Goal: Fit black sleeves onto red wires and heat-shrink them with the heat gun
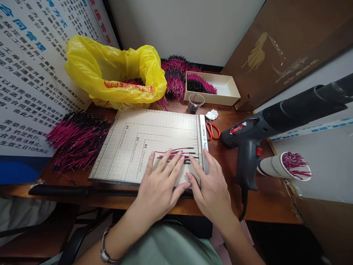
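Several short red wires with black sleeved ends (190, 148) lie side by side on the beige gridded board of a paper trimmer (116, 147), their black ends towards its right edge. My left hand (160, 186) is laid over them with its fingers extended, fingertips touching the wires. Close beside it, my right hand (213, 187) reaches over the white strip on the board's right side. Its fingers are stretched and apart, the index fingertip near the black ends. Parts of the wires are hidden under my fingers.
Left of the board is a big wire pile (79, 140); the trimmer's black handle (60, 190) lies in front. Behind stand a yellow bag (91, 81), a shallow box (226, 86) and a clear cup (194, 106). Orange-handled scissors (217, 131), a heat gun (246, 154) and a paper cup (271, 167) are right.
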Demonstrator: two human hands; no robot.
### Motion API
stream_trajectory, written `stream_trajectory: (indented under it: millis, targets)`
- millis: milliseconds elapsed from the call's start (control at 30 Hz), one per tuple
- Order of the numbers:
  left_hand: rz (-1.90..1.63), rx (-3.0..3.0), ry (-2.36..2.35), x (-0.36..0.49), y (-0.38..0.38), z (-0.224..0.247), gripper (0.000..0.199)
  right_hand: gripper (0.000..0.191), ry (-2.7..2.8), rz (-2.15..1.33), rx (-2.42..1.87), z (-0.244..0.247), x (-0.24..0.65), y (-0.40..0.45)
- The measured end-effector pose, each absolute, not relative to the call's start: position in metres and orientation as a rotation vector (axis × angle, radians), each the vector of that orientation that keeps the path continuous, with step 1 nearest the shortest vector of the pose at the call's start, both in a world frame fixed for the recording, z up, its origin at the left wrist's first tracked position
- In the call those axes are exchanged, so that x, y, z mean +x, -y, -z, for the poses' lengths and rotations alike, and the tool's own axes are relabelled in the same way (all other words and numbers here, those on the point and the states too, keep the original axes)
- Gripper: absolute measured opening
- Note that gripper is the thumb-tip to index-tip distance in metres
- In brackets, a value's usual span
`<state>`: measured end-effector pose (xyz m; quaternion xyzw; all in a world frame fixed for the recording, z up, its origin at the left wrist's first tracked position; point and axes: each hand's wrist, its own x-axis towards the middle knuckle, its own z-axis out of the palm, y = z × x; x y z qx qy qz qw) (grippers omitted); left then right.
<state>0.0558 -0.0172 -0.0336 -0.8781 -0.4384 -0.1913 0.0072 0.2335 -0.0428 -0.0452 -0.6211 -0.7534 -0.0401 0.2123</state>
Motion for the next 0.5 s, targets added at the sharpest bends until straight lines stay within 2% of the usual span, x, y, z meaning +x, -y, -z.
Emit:
stream_trajectory:
  millis: [233, 500]
  targets:
    - [0.579, -2.727, 1.412, 0.068, 0.015, 0.037, 0.058, 0.035, 1.791, 0.176, -1.725, 0.051, 0.231, 0.047]
    - [0.625, -2.778, 1.411, 0.083, 0.019, 0.034, 0.067, 0.041, 1.684, 0.091, -1.693, 0.054, 0.232, 0.048]
